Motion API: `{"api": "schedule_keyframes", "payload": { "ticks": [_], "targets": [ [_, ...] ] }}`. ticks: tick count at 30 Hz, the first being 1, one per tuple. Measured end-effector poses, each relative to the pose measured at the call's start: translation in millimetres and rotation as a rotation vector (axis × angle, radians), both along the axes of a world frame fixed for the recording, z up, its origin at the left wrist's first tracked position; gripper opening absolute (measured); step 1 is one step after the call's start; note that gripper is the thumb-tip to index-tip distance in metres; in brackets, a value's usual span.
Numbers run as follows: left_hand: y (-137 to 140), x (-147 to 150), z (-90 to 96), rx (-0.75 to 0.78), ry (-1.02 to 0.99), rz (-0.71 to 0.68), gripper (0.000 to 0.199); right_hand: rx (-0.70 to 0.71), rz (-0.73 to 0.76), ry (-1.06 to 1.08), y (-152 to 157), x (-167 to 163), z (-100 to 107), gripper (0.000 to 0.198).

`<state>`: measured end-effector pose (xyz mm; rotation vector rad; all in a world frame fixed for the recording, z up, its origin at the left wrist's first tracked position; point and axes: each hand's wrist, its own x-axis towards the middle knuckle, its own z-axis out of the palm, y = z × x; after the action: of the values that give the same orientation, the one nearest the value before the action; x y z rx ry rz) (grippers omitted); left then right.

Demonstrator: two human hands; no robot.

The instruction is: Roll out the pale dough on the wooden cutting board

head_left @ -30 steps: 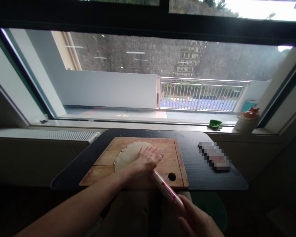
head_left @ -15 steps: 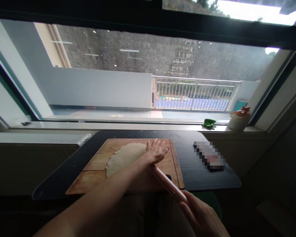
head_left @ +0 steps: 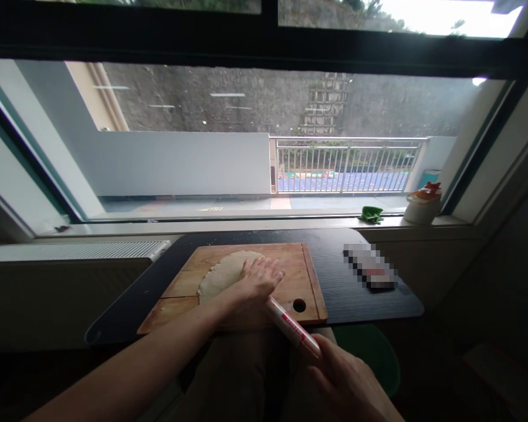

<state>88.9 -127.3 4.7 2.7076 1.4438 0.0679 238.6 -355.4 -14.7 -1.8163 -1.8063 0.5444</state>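
Observation:
A flat, rolled-out sheet of pale dough (head_left: 222, 274) lies on a wooden cutting board (head_left: 290, 264), its near part covered by my left forearm. My left hand (head_left: 260, 278) is palm down over the dough's right edge, fingers stretched out and holding nothing. In my right hand (head_left: 345, 369) is one end of a rolling pin (head_left: 290, 328), a smooth stick with a red and white label. The pin slants up and left over the board's front edge, and its far end is close to my left wrist.
The board rests on a dark table (head_left: 334, 281); a blurred-out flat object (head_left: 372, 266) lies to its right. A green item (head_left: 371, 214) and a white container (head_left: 422, 205) stand on the windowsill. A radiator (head_left: 70, 252) is at left, a green stool seat (head_left: 369, 351) below.
My left hand has moved left over the dough. The rolling pin has turned, so its label shows, and has shifted slightly left with my right hand. The board's hole is now uncovered.

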Motion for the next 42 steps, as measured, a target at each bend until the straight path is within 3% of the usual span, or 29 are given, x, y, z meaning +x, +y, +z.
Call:
{"api": "schedule_keyframes", "payload": {
  "ticks": [3,8,14,24,29,35,42],
  "targets": [
    [14.1,28.1,2.6,-0.021,-0.059,0.065,0.062,0.028,-0.045,-0.006,5.6,12.2,-1.1,0.036],
    [32.1,56.7,-1.6,0.053,-0.167,0.039,0.057,0.049,-0.093,0.073,16.4,28.8,-15.8,0.036],
    [25.8,44.7,-3.9,0.086,-0.084,-0.019,0.051,0.076,-0.079,0.010,11.2,21.6,-17.1,0.034],
    [-5.5,-15.1,-8.6,0.124,0.029,-0.051,0.039,0.052,-0.026,-0.100,-1.3,-4.2,-16.1,0.036],
    [10.9,15.8,-3.8,0.090,-0.072,0.055,0.047,0.066,-0.074,-0.193,3.3,4.6,-5.9,0.029],
    [37.9,59.0,-0.3,0.139,-0.206,0.141,0.058,0.129,-0.138,-0.268,19.2,22.4,-14.1,0.025],
    [25.7,42.5,-3.6,0.147,-0.190,0.102,0.054,0.134,-0.131,-0.299,11.8,13.4,-16.3,0.023]
  ]
}}
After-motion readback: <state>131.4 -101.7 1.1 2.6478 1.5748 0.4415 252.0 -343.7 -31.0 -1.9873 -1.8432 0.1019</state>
